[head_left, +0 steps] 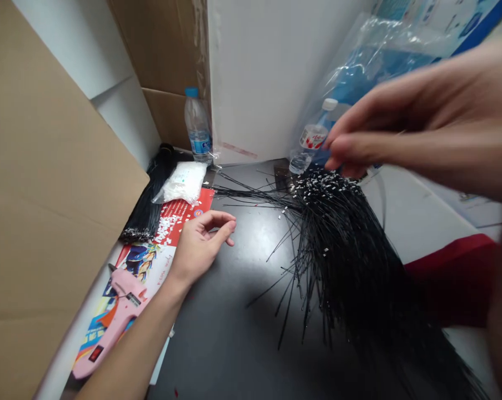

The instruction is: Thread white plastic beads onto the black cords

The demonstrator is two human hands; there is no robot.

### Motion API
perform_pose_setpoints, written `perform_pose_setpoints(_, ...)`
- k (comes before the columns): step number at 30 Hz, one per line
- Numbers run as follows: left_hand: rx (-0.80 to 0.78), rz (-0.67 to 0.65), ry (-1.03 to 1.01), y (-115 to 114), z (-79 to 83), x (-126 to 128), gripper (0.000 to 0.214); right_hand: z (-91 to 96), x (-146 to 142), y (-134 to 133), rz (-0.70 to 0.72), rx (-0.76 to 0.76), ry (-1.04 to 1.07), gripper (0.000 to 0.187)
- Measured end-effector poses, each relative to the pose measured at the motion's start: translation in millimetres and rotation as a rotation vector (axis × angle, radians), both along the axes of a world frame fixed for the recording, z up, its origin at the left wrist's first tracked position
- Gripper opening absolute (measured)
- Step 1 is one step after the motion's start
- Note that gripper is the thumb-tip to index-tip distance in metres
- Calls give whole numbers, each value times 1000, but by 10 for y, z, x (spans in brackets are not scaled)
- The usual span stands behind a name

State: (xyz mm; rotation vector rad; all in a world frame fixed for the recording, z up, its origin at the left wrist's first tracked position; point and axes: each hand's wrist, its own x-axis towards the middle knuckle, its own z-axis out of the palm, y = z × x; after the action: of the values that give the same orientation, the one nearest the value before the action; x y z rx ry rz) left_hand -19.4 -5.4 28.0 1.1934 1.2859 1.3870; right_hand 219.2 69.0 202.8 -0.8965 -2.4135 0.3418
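The left hand (199, 244) curls at centre left over the smooth grey bench (217, 333); the right hand (442, 111) blurs at upper right, near the white-flecked top of wiry black strands (351, 250) fanning across the lower right. Whether either grip is clenched or released, I cannot tell.

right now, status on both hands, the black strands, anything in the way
Left hand curled over dark tabletop, grip unclear. Right hand blurred, raised, grip unclear. Black strands heaped at right. Loose strays across the tabletop, maybe in the way.
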Motion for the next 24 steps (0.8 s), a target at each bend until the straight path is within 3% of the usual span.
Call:
perform_pose_setpoints(3,-55,-48,-66,4,-39,27,17,-498,-137,121,27,-517,-315,17)
perform_pose_setpoints(5,-104,-73,-109,8,-80,46,22,-938,-249,111,81,-784,-252,20)
perform_pose_setpoints(8,-180,-119,-137,14,-144,81,25,-1461,-363,16,94,-962,-43,21)
perform_pose_setpoints(10,-214,-143,-126,19,-182,104,27,-1636,-393,-41,106,-978,4,19)
perform_pose_setpoints(15,-258,-121,-97,41,-252,140,30,-1664,-397,-37,124,-890,-20,16)
perform_pose_setpoints(21,-264,-88,-89,65,-265,129,24,-1513,-487,15,35,-585,-234,11)
perform_pose_setpoints(24,-255,-59,-92,67,-265,119,23,-1501,-541,-43,2,-511,-265,12)
